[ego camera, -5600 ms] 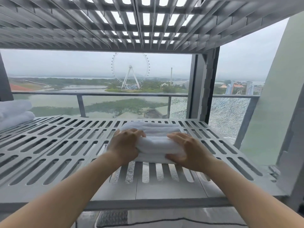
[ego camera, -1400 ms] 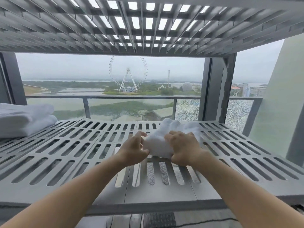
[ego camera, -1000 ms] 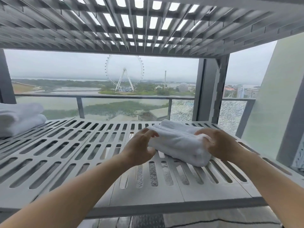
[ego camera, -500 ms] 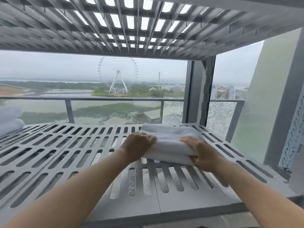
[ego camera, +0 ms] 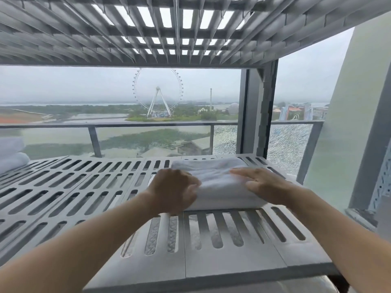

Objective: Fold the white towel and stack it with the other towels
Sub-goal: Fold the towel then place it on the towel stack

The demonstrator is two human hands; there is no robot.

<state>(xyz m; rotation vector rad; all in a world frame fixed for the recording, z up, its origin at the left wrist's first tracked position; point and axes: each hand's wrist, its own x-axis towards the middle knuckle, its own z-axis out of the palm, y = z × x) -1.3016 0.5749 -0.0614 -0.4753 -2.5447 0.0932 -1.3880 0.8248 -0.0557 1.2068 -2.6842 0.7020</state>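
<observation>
The left hand [ego camera: 172, 192] is curling its fingers round one end of the white towel [ego camera: 220, 185] while the right hand [ego camera: 267, 187] is pressing it with straight fingers.

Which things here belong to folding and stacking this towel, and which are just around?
Job: white towel, left hand gripping its end, right hand flat on it, towel stack at far left, slatted shelf.
Just around: upper shelf, balcony railing, Ferris wheel, shattered glass panel.
</observation>
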